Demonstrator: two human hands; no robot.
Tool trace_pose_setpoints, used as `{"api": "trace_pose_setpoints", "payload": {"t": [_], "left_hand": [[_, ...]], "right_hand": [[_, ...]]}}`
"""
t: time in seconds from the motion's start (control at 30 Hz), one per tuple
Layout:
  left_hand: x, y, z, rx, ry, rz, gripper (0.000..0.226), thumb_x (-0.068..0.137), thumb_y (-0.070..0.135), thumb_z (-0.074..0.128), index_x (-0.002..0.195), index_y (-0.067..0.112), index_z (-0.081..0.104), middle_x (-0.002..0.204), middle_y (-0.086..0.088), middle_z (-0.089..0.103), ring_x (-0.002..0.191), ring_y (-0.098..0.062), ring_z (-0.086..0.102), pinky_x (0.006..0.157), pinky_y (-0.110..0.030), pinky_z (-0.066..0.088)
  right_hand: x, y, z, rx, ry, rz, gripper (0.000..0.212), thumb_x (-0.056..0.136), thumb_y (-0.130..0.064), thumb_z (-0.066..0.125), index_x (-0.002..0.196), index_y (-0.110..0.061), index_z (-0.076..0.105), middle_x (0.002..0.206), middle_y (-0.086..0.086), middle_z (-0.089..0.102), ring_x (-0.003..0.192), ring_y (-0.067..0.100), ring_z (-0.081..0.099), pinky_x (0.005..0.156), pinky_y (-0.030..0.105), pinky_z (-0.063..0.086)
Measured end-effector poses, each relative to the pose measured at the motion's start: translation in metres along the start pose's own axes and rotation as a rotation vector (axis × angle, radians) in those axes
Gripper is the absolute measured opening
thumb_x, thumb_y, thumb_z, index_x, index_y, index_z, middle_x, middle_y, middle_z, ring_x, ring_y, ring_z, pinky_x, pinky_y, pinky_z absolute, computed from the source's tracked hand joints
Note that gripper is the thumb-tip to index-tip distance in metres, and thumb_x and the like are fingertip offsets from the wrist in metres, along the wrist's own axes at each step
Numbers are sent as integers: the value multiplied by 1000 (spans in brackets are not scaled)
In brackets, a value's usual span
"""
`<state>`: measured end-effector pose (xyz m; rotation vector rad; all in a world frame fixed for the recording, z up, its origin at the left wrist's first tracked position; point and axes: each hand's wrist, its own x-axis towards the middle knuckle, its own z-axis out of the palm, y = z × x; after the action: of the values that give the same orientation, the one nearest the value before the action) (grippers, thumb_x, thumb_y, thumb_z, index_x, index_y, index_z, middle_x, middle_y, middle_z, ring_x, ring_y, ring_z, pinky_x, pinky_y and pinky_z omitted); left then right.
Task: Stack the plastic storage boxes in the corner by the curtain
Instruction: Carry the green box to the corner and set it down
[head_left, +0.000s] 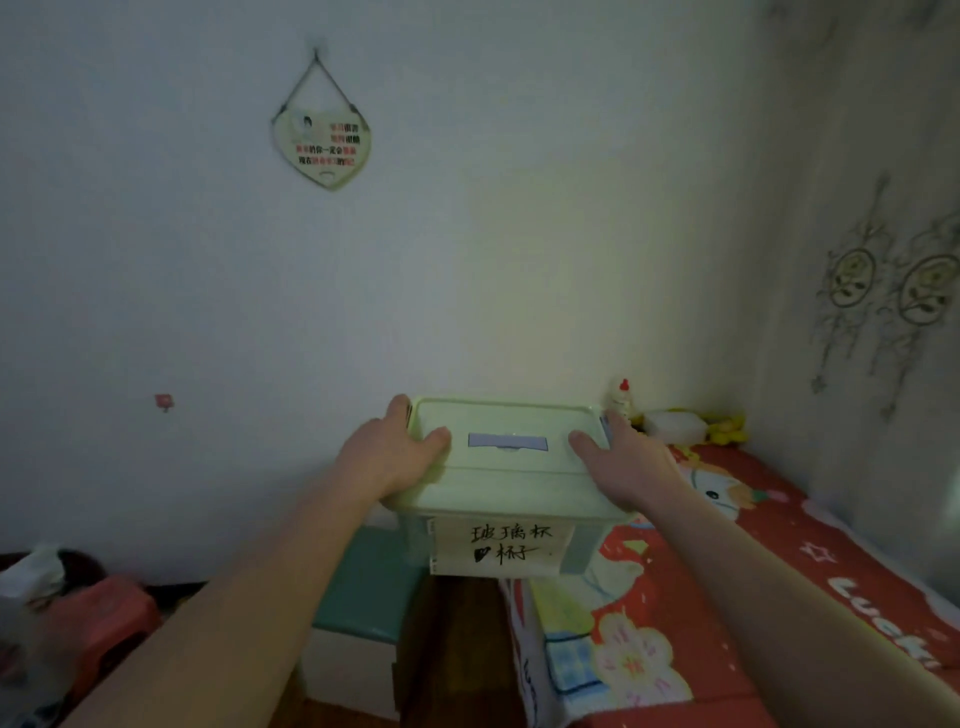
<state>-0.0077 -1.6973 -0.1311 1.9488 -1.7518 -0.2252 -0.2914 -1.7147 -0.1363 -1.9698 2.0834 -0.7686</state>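
left hand & right hand grip lid edges of storage box; stiff plastic, label suggests fragile glass inside, prob better held under rim

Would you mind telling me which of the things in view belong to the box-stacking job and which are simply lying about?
Job:
- pale green lidded storage box with handwritten label
- left hand and right hand, holding its lid edges

Lying about:
- hanging wall plaque
- red cartoon bedspread
- teal stool
- red plastic stool
- small toy figure
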Motion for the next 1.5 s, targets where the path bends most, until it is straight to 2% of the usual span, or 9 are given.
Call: {"api": "trace_pose_setpoints", "payload": {"t": [0.2,0.53,0.67,0.8,1.07,1.2,1.3,1.43,1.5], "left_hand": [[-5,58,-19,-8,-33,57,77,86,67,44,145,21,26,124,-9,57,89,-22,52,70,-33,43],[-16,155,-40,-25,-67,163,73,85,68,46,138,20,34,121,-8,56,91,-24,52,70,-34,42],[-24,197,-33,-53,-88,224,73,85,68,47,139,21,34,113,-7,54,82,-19,51,59,-31,40],[-32,240,-21,-80,-98,307,73,84,68,48,138,20,36,127,-10,56,91,-25,50,73,-34,42],[-72,326,11,-159,-209,509,75,85,67,47,141,18,36,132,-12,55,108,-30,55,83,-37,45],[-95,362,23,-223,-269,619,72,86,65,49,141,20,37,128,-9,57,95,-23,54,68,-32,43],[-119,389,30,-246,-335,734,70,85,65,49,140,22,39,120,-8,60,95,-24,57,75,-36,49],[-152,416,36,-306,-401,843,70,86,65,51,141,24,38,101,-2,62,75,-16,61,52,-27,41],[-174,429,37,-316,-445,909,73,85,67,51,142,23,37,110,-9,64,76,-20,64,51,-27,47]], "right_hand": [[-11,17,-64,-69,-1,46,77,93,-67,37,151,-18,28,139,20,53,125,40,50,96,42,40],[-32,56,-162,-116,95,120,74,92,-66,38,146,-16,35,137,19,55,120,41,54,89,40,41],[-49,85,-196,-131,154,182,79,89,-68,37,149,-18,33,137,17,55,120,39,54,87,41,41],[-71,115,-229,-138,199,261,80,87,-70,37,150,-20,31,137,15,56,118,37,54,83,41,40],[-143,169,-292,-188,319,439,80,83,-72,37,146,-22,36,134,13,57,116,35,54,88,42,42],[-188,185,-315,-229,377,538,78,86,-70,38,146,-19,37,132,13,58,114,33,55,81,38,40],[-233,193,-330,-244,421,651,75,88,-68,39,144,-18,38,127,13,59,109,32,56,79,37,40],[-287,188,-347,-267,458,780,74,89,-66,40,144,-17,38,124,12,60,103,30,56,80,38,45],[-320,186,-354,-278,494,856,73,88,-66,41,143,-18,38,121,12,60,99,29,57,83,39,49]]}}
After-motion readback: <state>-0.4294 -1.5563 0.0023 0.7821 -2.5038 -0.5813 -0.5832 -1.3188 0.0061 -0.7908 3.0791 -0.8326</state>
